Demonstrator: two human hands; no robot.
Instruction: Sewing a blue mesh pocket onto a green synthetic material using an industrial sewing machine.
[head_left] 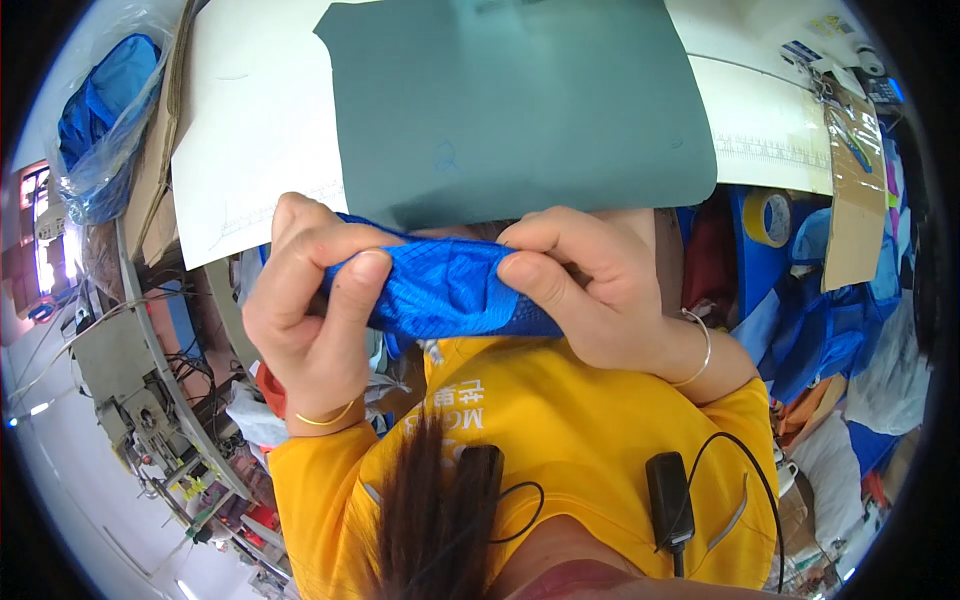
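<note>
A piece of bright blue mesh fabric [445, 285] is stretched between my two hands, in front of my chest and just off the table's near edge. My left hand [318, 290] pinches its left end between thumb and bent fingers. At the other end, my right hand [590, 280] grips the upper edge between thumb and forefinger. Gathered folds show in the middle of the fabric, with darker blue mesh along the lower right. The other fingertips of both hands are hidden behind the cloth.
A dark green-grey sheet [530, 110] lies on the white worktable [250, 120] ahead. A yellow tape roll [768, 218] and cardboard [856, 190] are at the right, near piled blue fabric [830, 330]. Machinery [150, 430] stands at the left, below a bagged blue item [105, 100].
</note>
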